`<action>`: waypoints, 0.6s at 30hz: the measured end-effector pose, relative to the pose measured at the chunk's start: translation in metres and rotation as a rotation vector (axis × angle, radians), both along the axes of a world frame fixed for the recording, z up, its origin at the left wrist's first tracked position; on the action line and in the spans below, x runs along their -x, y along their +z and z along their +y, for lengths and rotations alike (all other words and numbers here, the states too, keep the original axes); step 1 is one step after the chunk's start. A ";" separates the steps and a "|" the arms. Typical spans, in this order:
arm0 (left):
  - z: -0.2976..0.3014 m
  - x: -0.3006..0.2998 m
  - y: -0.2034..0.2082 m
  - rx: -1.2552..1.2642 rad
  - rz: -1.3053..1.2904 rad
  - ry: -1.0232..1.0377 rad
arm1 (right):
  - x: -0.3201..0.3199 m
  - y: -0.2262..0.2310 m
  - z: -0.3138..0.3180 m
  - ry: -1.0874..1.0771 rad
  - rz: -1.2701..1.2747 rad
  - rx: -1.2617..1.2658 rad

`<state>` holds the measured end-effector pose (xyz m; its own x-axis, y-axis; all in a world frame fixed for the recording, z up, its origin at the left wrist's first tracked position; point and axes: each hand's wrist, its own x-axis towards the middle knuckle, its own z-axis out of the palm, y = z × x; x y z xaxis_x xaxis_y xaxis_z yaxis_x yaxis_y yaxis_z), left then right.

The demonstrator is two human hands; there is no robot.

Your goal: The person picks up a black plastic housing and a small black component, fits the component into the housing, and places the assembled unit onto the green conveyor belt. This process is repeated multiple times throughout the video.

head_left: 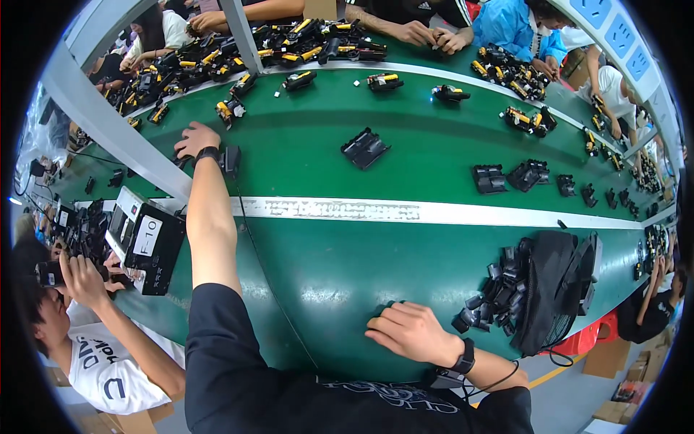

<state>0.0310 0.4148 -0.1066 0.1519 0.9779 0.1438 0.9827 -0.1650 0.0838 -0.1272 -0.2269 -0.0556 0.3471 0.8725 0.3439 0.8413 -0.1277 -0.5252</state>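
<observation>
My left hand [197, 140] reaches over the white strip on the far side of the bench. Its fingers curl down over a black plastic part [181, 160], mostly hidden under the palm. A small black box [231, 160] with a thin cable is at that wrist. Low at the near edge, my right hand [410, 330] rests palm down on the green top, fingers bent and nothing visible in them. To its right lies a heap of small black plastic parts [499, 293] beside a black mesh bag [553, 289]. A black plastic shell [365, 148] lies alone mid-belt.
More black shells [490, 179] lie along the belt at right. Assemblies with yellow cells [384, 82] lie beyond, and co-workers handle piles at the far side. A grey metal post [123, 123] and a black box device [148, 239] stand left, near a seated person.
</observation>
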 end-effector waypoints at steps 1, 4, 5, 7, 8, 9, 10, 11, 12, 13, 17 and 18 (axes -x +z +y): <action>0.003 0.003 -0.010 -0.114 -0.045 -0.016 | -0.001 0.000 0.000 0.004 -0.007 0.007; 0.014 0.009 -0.025 -0.340 -0.129 -0.052 | 0.000 0.000 0.002 0.013 -0.028 0.028; 0.018 0.008 -0.024 -0.340 -0.237 -0.029 | 0.002 0.000 0.003 0.017 -0.038 0.037; 0.023 0.003 -0.021 -0.337 -0.457 0.020 | 0.004 -0.001 0.004 0.019 -0.049 0.047; 0.022 0.002 -0.019 -0.337 -0.457 0.016 | 0.003 -0.002 0.005 0.027 -0.068 0.054; 0.018 0.001 -0.020 -0.290 -0.325 -0.005 | 0.003 -0.003 0.005 0.027 -0.086 0.066; 0.014 0.002 -0.019 -0.247 -0.193 -0.025 | 0.002 -0.004 0.006 0.017 -0.086 0.067; 0.010 0.002 -0.017 -0.206 -0.061 -0.045 | 0.000 -0.005 0.007 0.015 -0.083 0.061; 0.006 0.003 -0.018 -0.204 -0.060 -0.054 | 0.000 -0.007 0.007 0.014 -0.077 0.059; 0.001 0.002 -0.020 -0.213 -0.022 -0.041 | 0.001 -0.007 0.006 0.013 -0.072 0.055; -0.018 0.007 -0.005 -0.199 0.013 -0.038 | 0.002 -0.005 0.005 0.000 -0.077 0.041; -0.019 0.013 -0.003 -0.147 -0.010 -0.056 | 0.005 -0.004 0.006 -0.007 -0.080 0.034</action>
<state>0.0182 0.3954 -0.1096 0.2030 0.9364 0.2863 0.9709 -0.2303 0.0650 -0.1318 -0.2205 -0.0599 0.3265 0.8815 0.3410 0.8792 -0.1507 -0.4520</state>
